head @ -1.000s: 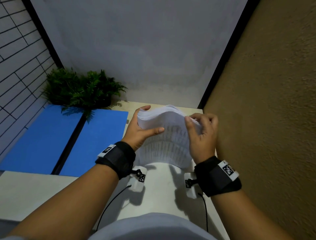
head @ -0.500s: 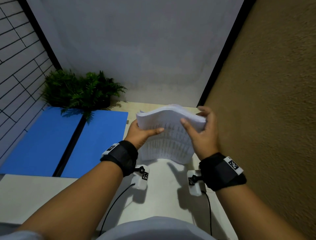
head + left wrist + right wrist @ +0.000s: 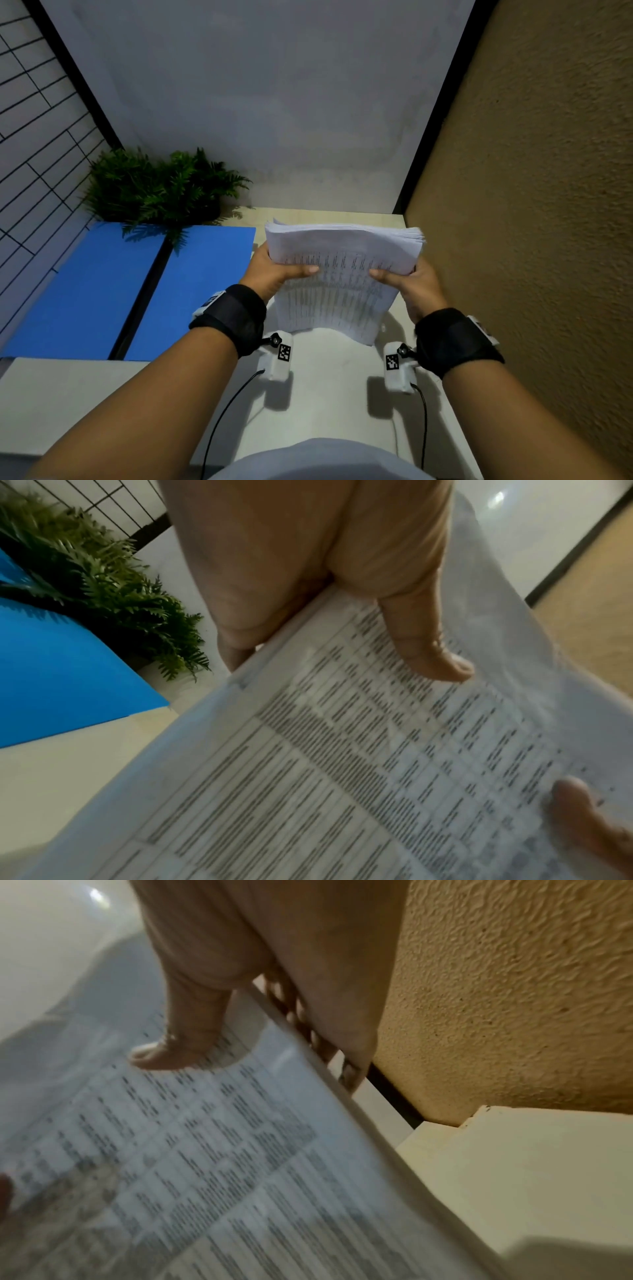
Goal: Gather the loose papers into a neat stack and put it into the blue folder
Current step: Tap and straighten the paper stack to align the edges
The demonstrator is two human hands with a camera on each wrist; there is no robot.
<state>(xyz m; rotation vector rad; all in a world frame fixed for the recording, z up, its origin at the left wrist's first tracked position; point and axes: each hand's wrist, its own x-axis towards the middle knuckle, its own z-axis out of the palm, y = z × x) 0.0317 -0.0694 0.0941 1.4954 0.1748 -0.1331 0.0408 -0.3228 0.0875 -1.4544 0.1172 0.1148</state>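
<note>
Above the desk (image 3: 335, 380), the stack of papers (image 3: 342, 274) is held by both hands: left hand (image 3: 274, 274) grips its left edge, right hand (image 3: 411, 284) its right, thumbs on the printed top sheet. Head view alone shows the blue folder (image 3: 137, 291) lying open to the left, beside a fern (image 3: 161, 185). Wrist views show each thumb pressing the sheet; print is blurred, unreadable. Fingers beneath the stack are mostly hidden, probably curled under.

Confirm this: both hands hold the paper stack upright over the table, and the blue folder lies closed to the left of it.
Not closed. The head view shows the blue folder lying open, both halves flat. The rest holds: left hand and right hand hold the paper stack.
</note>
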